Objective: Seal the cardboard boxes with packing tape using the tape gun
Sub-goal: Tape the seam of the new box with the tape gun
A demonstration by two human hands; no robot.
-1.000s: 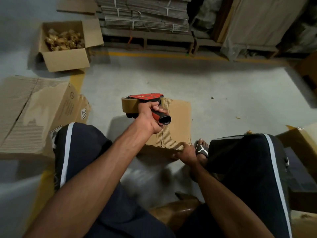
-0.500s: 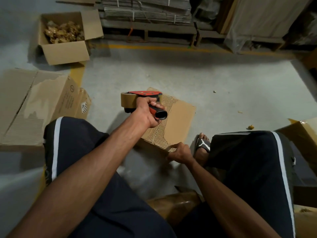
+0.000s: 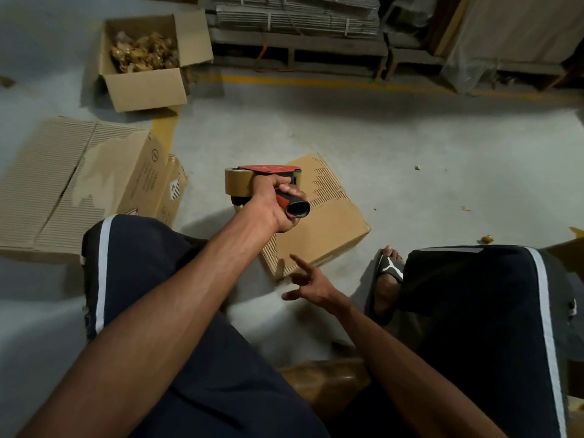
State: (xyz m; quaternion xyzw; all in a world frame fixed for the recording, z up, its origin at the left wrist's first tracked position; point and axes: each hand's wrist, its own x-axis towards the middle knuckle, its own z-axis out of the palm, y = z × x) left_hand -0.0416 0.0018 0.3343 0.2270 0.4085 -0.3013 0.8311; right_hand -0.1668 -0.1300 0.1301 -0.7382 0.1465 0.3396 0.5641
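Note:
A small closed cardboard box [image 3: 328,222] lies on the grey floor between my knees, turned at an angle, its top paper partly torn to bare corrugation. My left hand [image 3: 273,203] grips the handle of a red and black tape gun [image 3: 268,177] loaded with a roll of brown tape, held above the box's left side. My right hand [image 3: 311,281] hovers just off the box's near corner, fingers spread and touching nothing.
A large worn cardboard box [image 3: 79,181] lies at my left. An open box [image 3: 148,86] of crumpled brown tape scraps stands behind it. Pallets with bundled flat cartons [image 3: 297,17] line the back. Another box [image 3: 572,251] sits at the right edge; my sandalled foot [image 3: 390,273] is near the small box.
The small box has turned further clockwise on the floor. My right hand has let go of its near edge and now hangs open beside it. The tape gun stays in my left hand.

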